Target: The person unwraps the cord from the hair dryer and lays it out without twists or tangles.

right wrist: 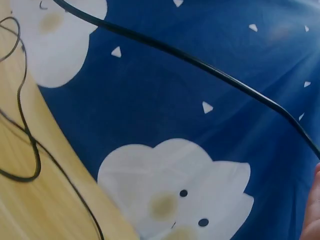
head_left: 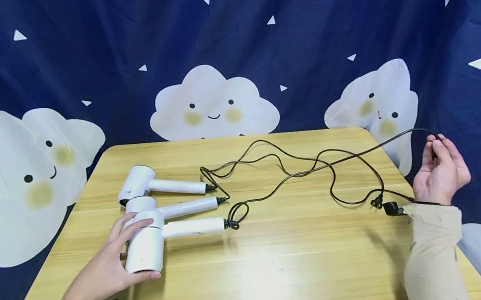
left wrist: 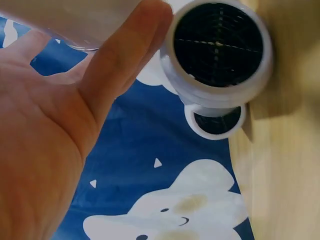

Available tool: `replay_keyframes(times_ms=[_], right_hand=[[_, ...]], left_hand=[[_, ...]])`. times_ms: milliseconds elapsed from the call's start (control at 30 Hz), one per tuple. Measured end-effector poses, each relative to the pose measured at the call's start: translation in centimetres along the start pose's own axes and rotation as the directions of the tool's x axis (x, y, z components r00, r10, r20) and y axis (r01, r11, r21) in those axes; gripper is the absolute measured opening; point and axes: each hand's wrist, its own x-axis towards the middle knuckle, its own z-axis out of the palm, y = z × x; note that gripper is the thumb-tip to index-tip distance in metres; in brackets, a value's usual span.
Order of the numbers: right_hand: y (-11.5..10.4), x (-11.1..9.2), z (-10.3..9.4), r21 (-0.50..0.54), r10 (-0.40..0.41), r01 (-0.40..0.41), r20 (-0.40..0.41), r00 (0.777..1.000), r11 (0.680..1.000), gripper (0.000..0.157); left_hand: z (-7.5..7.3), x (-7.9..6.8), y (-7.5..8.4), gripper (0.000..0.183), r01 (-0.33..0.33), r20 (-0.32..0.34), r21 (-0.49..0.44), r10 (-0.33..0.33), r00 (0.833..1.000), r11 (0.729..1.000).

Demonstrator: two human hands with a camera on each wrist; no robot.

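Note:
Three white hair dryers lie side by side at the table's left, handles pointing right. My left hand (head_left: 106,269) grips the nearest hair dryer (head_left: 145,252) round its barrel, thumb at the near end and fingers across the top. Whether it touches the table I cannot tell. Beyond it are the middle hair dryer (head_left: 189,207), partly hidden, and the far hair dryer (head_left: 138,181). In the left wrist view, a dark round grille (left wrist: 217,45) faces the camera. Past the table's right edge, my right hand (head_left: 441,170) pinches a black cord (head_left: 384,143), raised and curving back toward the dryers.
Other black cords (head_left: 274,155) loop and cross over the wooden table (head_left: 281,265). A two-pin plug (head_left: 377,201) lies near the right edge, close to the right wrist's black camera (head_left: 393,209). A blue curtain (head_left: 299,37) with cloud faces hangs behind.

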Motion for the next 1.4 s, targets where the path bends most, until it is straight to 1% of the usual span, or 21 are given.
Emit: replay_keyframes(times_ms=[100, 233, 333, 467, 600, 800, 1000, 1067, 1133, 1167, 1200, 1233, 1267, 1300, 1333, 1367, 1400], right_hand=[[-0.3, 0.6, -0.7, -0.025, -0.019, 0.018, -0.042, 0.999, 1.000, 0.028], [-0.6, 1.3, -1.4, -0.073, -0.051, 0.044, -0.096, 0.994, 0.996, 0.027], [-0.8, 1.6, -1.8, -0.114, -0.082, 0.068, -0.126, 0.989, 0.991, 0.026], [-1.3, 1.9, -2.3, -0.175, -0.128, 0.101, -0.152, 0.980, 0.979, 0.027], [-1.5, 2.1, -2.9, -0.250, -0.158, 0.115, -0.158, 0.975, 0.961, 0.026], [-1.9, 2.1, -4.0, -0.328, -0.177, 0.115, -0.167, 0.970, 0.938, 0.028], [-2.2, 2.3, -5.4, -0.413, -0.193, 0.106, -0.174, 0.966, 0.904, 0.038], [-2.4, 2.4, -5.7, -0.444, -0.202, 0.110, -0.164, 0.966, 0.889, 0.039], [-2.3, 2.5, -6.1, -0.498, -0.207, 0.117, -0.130, 0.970, 0.859, 0.034], [-2.3, 2.4, -6.3, -0.531, -0.203, 0.117, -0.107, 0.973, 0.839, 0.031], [-2.3, 2.4, -6.6, -0.579, -0.197, 0.115, -0.080, 0.977, 0.807, 0.027], [-2.3, 2.2, -6.8, -0.628, -0.186, 0.115, -0.048, 0.981, 0.770, 0.023], [-2.4, 2.1, -7.1, -0.688, -0.174, 0.118, -0.012, 0.985, 0.716, 0.020], [-2.6, 1.8, -7.3, -0.758, -0.158, 0.120, 0.023, 0.987, 0.641, 0.018], [-2.6, 1.6, -7.6, -0.826, -0.133, 0.118, 0.053, 0.990, 0.551, 0.016], [-2.8, 1.3, -7.8, -0.893, -0.101, 0.117, 0.081, 0.992, 0.435, 0.015], [-3.0, 1.1, -8.0, -0.951, -0.070, 0.135, 0.120, 0.990, 0.276, 0.014]], left_hand=[[0.0, -0.7, 0.0, 0.103, 0.019, 0.006, -0.015, -0.019, 1.000, 1.000], [-0.1, -2.1, 0.3, 0.105, 0.031, -0.012, -0.004, -0.031, 0.999, 1.000], [-0.3, -3.2, 0.3, 0.105, 0.039, -0.037, 0.028, -0.038, 0.999, 0.999], [-0.5, -4.3, 0.0, 0.105, 0.075, -0.036, 0.067, -0.073, 0.997, 0.995], [-0.3, -5.2, -0.8, 0.106, 0.117, -0.027, 0.087, -0.116, 0.993, 0.989], [-0.7, -6.1, -2.5, 0.111, 0.154, -0.026, 0.093, -0.152, 0.988, 0.984], [-0.9, -6.6, -4.4, 0.111, 0.196, -0.006, 0.079, -0.196, 0.981, 0.977], [-0.9, -6.7, -4.9, 0.111, 0.207, 0.016, 0.065, -0.208, 0.978, 0.976], [-0.8, -6.6, -5.2, 0.110, 0.214, 0.033, 0.058, -0.216, 0.976, 0.975], [-0.8, -6.6, -5.3, 0.111, 0.219, 0.043, 0.055, -0.222, 0.974, 0.974], [-0.7, -6.6, -5.4, 0.111, 0.224, 0.051, 0.053, -0.227, 0.973, 0.973], [-0.7, -6.6, -5.5, 0.111, 0.227, 0.057, 0.052, -0.230, 0.972, 0.972], [-0.8, -6.5, -5.6, 0.111, 0.228, 0.059, 0.053, -0.231, 0.971, 0.972], [-0.8, -6.5, -5.7, 0.112, 0.232, 0.065, 0.055, -0.235, 0.970, 0.971], [-0.9, -6.6, -5.9, 0.112, 0.235, 0.065, 0.054, -0.238, 0.969, 0.971], [-1.1, -6.7, -6.0, 0.112, 0.238, 0.066, 0.056, -0.242, 0.968, 0.970], [-1.2, -6.8, -6.2, 0.112, 0.240, 0.064, 0.062, -0.243, 0.968, 0.969]])
